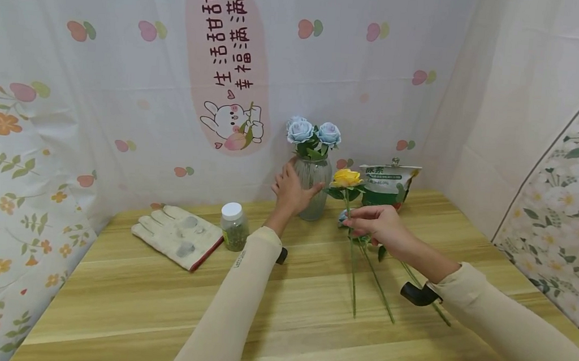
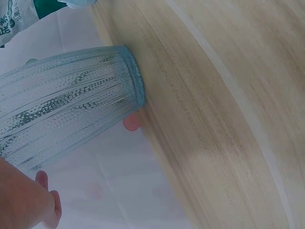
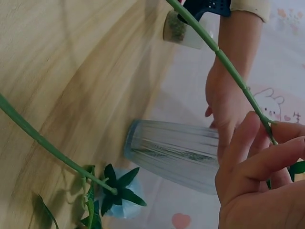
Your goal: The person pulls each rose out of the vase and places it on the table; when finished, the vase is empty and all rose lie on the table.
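Note:
My left hand [image 1: 292, 191] holds the ribbed clear glass vase [image 1: 314, 200] from its left side, thumb across the front. The vase stands upright near the back of the table with light-blue roses [image 1: 300, 131] in its mouth. In the right wrist view, the vase [image 3: 174, 155] appears beyond my right hand [image 3: 267, 167]. My right hand pinches the green stem [image 3: 228, 67] of a yellow rose [image 1: 347, 178], bloom upward, just right of the vase. Behind that hand, another blue rose [image 3: 125, 191] lies on the table, partly hidden in the head view.
More green stems [image 1: 377, 289] lie under and beside my right hand. A white and green pouch [image 1: 383, 188] with a clip stands at the back right. Left of the vase are a white-capped jar [image 1: 234, 230] and a cream work glove [image 1: 178, 235]. A printed curtain [image 1: 137, 106] hangs behind.

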A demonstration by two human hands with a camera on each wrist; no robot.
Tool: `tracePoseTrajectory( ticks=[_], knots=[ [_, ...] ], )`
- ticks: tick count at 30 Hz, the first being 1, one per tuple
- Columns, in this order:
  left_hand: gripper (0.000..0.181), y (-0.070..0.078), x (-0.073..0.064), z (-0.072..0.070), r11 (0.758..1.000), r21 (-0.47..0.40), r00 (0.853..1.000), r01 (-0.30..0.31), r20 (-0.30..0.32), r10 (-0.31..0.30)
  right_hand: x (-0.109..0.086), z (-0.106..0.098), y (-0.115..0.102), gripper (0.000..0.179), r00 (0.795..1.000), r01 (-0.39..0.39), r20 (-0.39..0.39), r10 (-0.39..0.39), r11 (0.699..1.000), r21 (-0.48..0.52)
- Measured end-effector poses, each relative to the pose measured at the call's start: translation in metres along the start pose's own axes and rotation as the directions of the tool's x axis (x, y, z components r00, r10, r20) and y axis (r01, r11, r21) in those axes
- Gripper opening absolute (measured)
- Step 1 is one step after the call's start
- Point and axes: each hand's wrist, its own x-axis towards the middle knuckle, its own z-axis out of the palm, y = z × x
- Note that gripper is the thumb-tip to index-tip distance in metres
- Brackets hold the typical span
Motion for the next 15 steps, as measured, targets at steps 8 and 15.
tracePoseTrajectory(
  ticks=[8,15],
  knots=[
    [0.101,-0.001,0.0,0.001,1.0,0.014,1.0,0.002,0.005,-0.002,0.007,0.002,0.008,0.011,0.998,-0.053,0.047,0.053,0.999,0.009],
    [0.1,-0.002,0.001,-0.001,1.0,0.024,1.0,-0.006,0.001,0.006,0.013,0.003,0.014,0.026,0.995,-0.095,0.039,0.095,0.995,-0.012]
  ],
)
